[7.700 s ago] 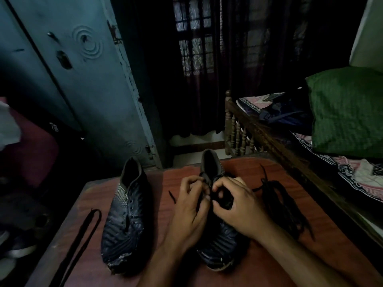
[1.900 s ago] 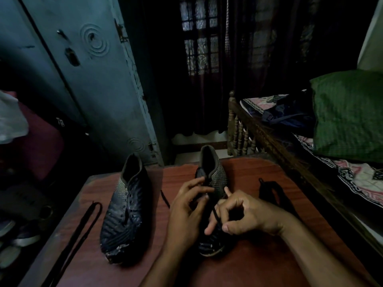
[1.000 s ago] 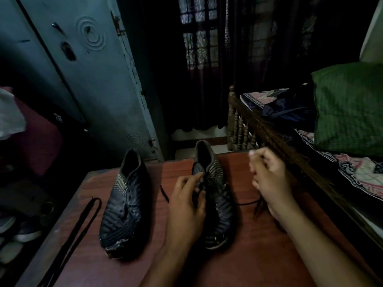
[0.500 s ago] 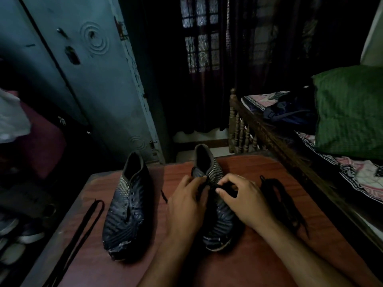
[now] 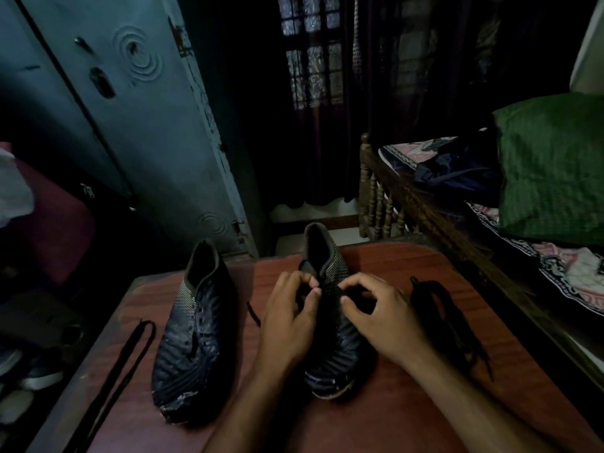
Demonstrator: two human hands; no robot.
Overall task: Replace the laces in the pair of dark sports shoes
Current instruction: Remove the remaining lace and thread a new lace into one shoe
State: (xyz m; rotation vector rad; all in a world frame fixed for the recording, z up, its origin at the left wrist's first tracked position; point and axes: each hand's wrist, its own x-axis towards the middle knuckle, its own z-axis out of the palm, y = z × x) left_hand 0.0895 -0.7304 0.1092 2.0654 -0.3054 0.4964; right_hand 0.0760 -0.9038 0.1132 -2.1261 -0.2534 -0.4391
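Note:
Two dark sports shoes stand on a reddish wooden table (image 5: 392,420), toes toward me. The left shoe (image 5: 192,338) has no lace in it. Over the lace area of the right shoe (image 5: 330,364) both my hands work: my left hand (image 5: 287,325) has its fingers curled at the shoe's left eyelet edge, and my right hand (image 5: 379,315) pinches a black lace at the shoe's tongue. A short lace end (image 5: 253,313) sticks out left of my left hand. The lacing under my fingers is hidden in the dark.
A loose black lace (image 5: 121,364) lies along the table's left edge. A bundle of black lace (image 5: 447,318) lies at the right of the right shoe. A wooden bed frame (image 5: 425,210) with a green pillow (image 5: 552,171) borders the right; a blue-grey cupboard (image 5: 147,125) stands behind.
One second ago my right hand was raised to the right, pulling the lace taut. It has come back down to the right shoe's tongue. My left hand stayed on the shoe.

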